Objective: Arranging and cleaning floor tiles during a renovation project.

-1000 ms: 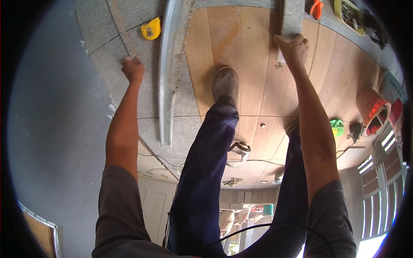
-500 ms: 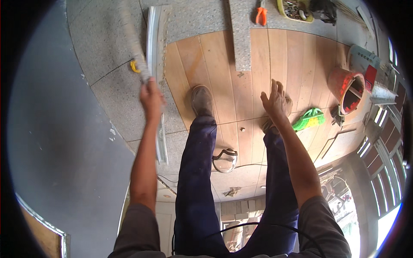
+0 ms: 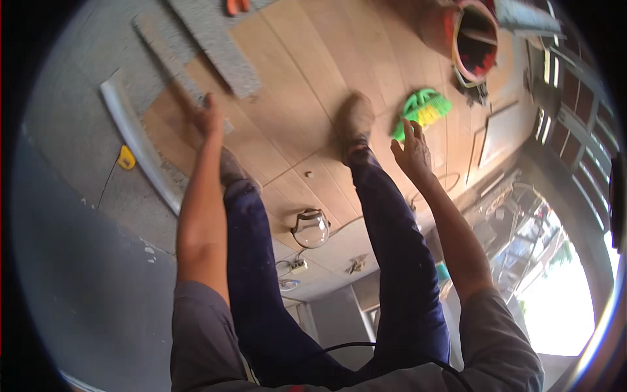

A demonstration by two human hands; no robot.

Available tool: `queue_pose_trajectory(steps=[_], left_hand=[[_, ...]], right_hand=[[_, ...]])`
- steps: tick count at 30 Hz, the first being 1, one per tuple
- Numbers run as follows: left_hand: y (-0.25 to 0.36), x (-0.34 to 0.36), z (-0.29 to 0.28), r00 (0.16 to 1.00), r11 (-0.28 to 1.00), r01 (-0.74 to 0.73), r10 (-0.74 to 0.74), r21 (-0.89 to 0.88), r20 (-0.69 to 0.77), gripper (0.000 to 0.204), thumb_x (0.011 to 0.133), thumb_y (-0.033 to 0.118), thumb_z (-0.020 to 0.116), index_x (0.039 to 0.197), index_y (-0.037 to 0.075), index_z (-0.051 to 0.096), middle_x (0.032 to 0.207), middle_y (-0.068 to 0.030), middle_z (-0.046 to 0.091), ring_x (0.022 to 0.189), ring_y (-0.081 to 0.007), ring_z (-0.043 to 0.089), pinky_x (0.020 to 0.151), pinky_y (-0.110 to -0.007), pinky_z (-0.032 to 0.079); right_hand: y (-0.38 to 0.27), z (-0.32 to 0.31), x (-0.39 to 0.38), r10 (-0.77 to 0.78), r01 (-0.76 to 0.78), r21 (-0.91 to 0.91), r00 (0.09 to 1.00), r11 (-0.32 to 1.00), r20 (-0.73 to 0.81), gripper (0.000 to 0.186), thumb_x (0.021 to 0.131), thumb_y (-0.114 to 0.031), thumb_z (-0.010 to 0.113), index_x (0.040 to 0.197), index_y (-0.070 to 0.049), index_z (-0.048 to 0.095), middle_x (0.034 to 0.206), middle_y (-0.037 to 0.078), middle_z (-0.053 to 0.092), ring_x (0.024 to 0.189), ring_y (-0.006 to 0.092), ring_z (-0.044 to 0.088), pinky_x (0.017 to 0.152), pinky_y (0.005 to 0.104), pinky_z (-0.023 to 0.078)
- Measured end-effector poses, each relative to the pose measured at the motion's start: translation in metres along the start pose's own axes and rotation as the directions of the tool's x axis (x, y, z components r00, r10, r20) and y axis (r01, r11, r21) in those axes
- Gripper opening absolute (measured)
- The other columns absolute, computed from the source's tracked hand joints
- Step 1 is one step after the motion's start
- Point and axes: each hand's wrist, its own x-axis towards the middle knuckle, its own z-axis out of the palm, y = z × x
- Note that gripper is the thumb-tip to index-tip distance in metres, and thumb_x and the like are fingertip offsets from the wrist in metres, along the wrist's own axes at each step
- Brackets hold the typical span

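My left hand (image 3: 209, 119) is closed around a long grey speckled strip (image 3: 157, 46), which slants up and left from it, over the wood-look boards. Beside it on the floor lies a second, wider speckled strip (image 3: 212, 49). My right hand (image 3: 414, 155) is held out empty with its fingers apart. Just beyond its fingertips a green and yellow broom head (image 3: 423, 112) rests on the boards. Motion blurs the left hand and its strip somewhat.
A pale metal channel (image 3: 138, 134) and a yellow tape measure (image 3: 127, 157) lie at left. A clear face shield (image 3: 311, 228) sits between my legs. At far right stands a reddish bucket (image 3: 439, 29); orange-handled pliers (image 3: 238, 6) lie at the top edge. A grey panel (image 3: 78, 281) fills the lower left.
The view has turned and moved right. My left hand has carried the strip from beside the metal channel to over the boards. My right hand now appears close to the broom head, still empty.
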Motion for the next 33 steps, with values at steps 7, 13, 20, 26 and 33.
queue_pose_trajectory(steps=[7, 13, 20, 26, 33], left_hand=[[0.019, -0.042, -0.047, 0.967, 0.777, -0.238, 0.132, 0.583, 0.218, 0.071, 0.095, 0.056, 0.048, 0.106, -0.012, 0.067, 0.110, -0.0347, 0.066, 0.110, -0.0480, 0.062, 0.095, -0.053, 0.047], [0.005, -0.170, -0.225, 0.941, 0.710, -0.236, -0.004, 0.664, 0.339, 0.072, 0.093, 0.057, 0.054, 0.121, -0.009, 0.060, 0.128, -0.0321, 0.058, 0.116, -0.0492, 0.058, 0.101, -0.050, 0.046], [0.049, -0.303, -0.376, 0.893, 0.871, 0.215, -0.358, 0.441, 0.272, 0.044, 0.094, 0.039, 0.059, 0.104, -0.004, 0.055, 0.087, -0.0182, 0.057, 0.081, -0.0359, 0.063, 0.069, -0.065, 0.058], [0.148, -0.308, -0.420, 0.881, 0.911, 0.004, -0.198, 0.412, 0.430, 0.048, 0.093, 0.040, 0.061, 0.115, -0.003, 0.056, 0.107, -0.0232, 0.059, 0.091, -0.0392, 0.063, 0.076, -0.067, 0.055], [0.251, -0.276, -0.457, 0.894, 0.921, -0.185, 0.014, 0.342, 0.447, 0.052, 0.093, 0.042, 0.061, 0.119, -0.002, 0.055, 0.113, -0.0254, 0.060, 0.098, -0.0409, 0.063, 0.080, -0.065, 0.054]], right_hand=[[0.086, -0.011, -0.096, 0.232, -0.236, 0.039, 0.968, 0.971, 0.098, 0.062, 0.085, -0.027, 0.059, 0.140, -0.002, 0.044, 0.128, 0.029, 0.053, 0.112, 0.0470, 0.056, 0.094, 0.0540, 0.048], [0.086, -0.065, -0.227, 0.333, -0.396, 0.193, 0.897, 0.898, 0.291, 0.037, 0.086, -0.030, 0.058, 0.108, 0.000, 0.058, 0.106, 0.028, 0.064, 0.099, 0.0463, 0.063, 0.086, 0.0561, 0.050], [0.053, -0.115, -0.420, 0.584, -0.695, 0.264, 0.710, 0.668, 0.393, 0.038, 0.080, -0.028, 0.059, 0.099, 0.004, 0.068, 0.096, 0.031, 0.067, 0.095, 0.0482, 0.065, 0.086, 0.0535, 0.051], [-0.049, -0.085, -0.564, 0.687, -0.779, 0.363, 0.625, 0.512, 0.371, 0.038, 0.079, -0.031, 0.061, 0.091, 0.003, 0.072, 0.094, 0.032, 0.068, 0.093, 0.0478, 0.066, 0.085, 0.0503, 0.053], [-0.177, -0.066, -0.590, 0.510, -0.863, 0.494, 0.472, 0.103, 0.719, 0.037, 0.080, -0.029, 0.066, 0.092, 0.005, 0.074, 0.078, 0.019, 0.071, 0.064, 0.0262, 0.069, 0.055, 0.0399, 0.057]])
